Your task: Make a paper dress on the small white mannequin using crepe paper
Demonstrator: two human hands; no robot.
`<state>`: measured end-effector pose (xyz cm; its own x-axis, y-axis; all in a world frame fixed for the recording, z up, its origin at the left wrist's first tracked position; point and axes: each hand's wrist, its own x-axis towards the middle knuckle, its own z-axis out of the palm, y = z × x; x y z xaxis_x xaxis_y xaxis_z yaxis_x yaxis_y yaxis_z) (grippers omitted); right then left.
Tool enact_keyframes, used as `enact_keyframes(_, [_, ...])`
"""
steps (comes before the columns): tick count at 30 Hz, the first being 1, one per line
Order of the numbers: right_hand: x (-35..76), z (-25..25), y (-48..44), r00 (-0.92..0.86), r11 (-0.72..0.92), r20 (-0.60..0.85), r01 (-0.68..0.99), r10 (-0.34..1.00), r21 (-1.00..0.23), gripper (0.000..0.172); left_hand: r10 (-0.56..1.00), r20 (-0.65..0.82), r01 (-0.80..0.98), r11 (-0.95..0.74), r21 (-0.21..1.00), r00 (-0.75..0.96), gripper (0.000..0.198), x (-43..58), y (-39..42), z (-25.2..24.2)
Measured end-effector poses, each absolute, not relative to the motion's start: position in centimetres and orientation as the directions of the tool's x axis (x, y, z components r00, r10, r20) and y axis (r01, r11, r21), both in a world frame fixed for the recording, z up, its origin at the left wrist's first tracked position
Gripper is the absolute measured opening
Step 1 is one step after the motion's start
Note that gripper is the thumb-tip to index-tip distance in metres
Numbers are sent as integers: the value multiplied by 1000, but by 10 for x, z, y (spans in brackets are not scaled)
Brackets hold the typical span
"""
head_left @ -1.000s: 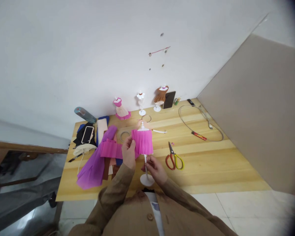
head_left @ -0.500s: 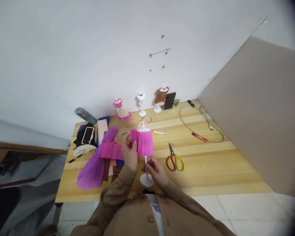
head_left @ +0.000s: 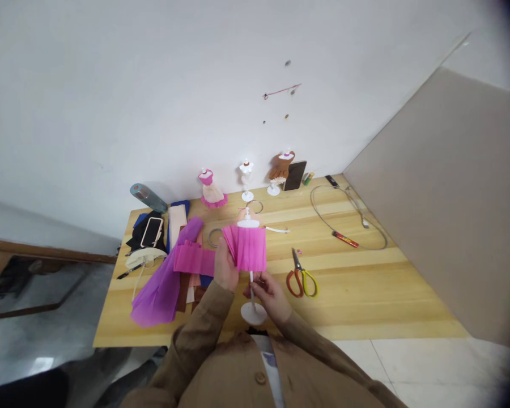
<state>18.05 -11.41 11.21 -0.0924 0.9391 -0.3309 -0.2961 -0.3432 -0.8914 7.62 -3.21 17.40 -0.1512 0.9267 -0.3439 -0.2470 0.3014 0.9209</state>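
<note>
A small white mannequin on a stand (head_left: pixel 254 313) is near the table's front edge, with pleated pink fabric (head_left: pixel 251 248) wrapped around its body. My left hand (head_left: pixel 226 267) is at the left side of the pink fabric, its fingers partly behind the folds and closed on them. A pink strip (head_left: pixel 191 259) trails off to the left behind that hand. Below the fabric, my right hand (head_left: pixel 268 293) pinches the thin white pole of the stand. Scissors (head_left: pixel 301 275) with one red and one yellow handle lie to the right.
Three small mannequins stand along the wall: one in a pink and cream dress (head_left: pixel 211 190), one white (head_left: pixel 247 180), one in brown (head_left: pixel 280 168). Purple cloth (head_left: pixel 164 289), a phone (head_left: pixel 152 232) and a bottle (head_left: pixel 148 197) are left; a looped cable (head_left: pixel 317 209) lies right.
My left fingers have shifted from the front of the pink folds to behind them, and the folds at the left have fanned out. My right hand stays on the pole.
</note>
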Motion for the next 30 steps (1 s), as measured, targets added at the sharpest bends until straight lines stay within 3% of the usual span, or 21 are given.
enact_keyframes(2, [183, 112, -113, -97, -349, -335, -304, 937, -887, 38, 892, -449, -364, 405, 839, -42, 62, 75, -26, 171])
enact_keyframes(5, [186, 112, -111, -99, -351, -337, -299, 936, -887, 36, 836, -547, -476, 502, 722, 53, 52, 70, -21, 165])
enact_keyframes(9, [190, 112, -111, -97, -351, -337, -286, 936, -892, 33, 837, -547, -556, 467, 688, 25, 29, 63, -20, 161])
enact_keyframes(13, [194, 109, -112, -82, -340, -330, -270, 940, -901, 33, 858, -513, -599, 416, 684, 10, 31, 60, -21, 166])
enact_keyframes(19, [201, 82, -106, -18, -374, -377, -187, 926, -909, 33, 840, -542, -590, 457, 666, 40, 28, 57, -25, 162])
enact_keyframes(22, [199, 54, -98, 4, -477, -479, -101, 878, -873, 24, 798, -601, -549, 520, 655, 39, 21, 57, -25, 144])
enact_keyframes(24, [194, 34, -93, 14, -565, -566, -44, 824, -824, 27, 760, -649, -507, 567, 649, 20, 18, 60, -24, 125])
enact_keyframes(30, [185, -13, -85, 56, -727, -725, 79, 686, -682, 36, 651, -756, -411, 672, 616, -70, 39, 73, -24, 68])
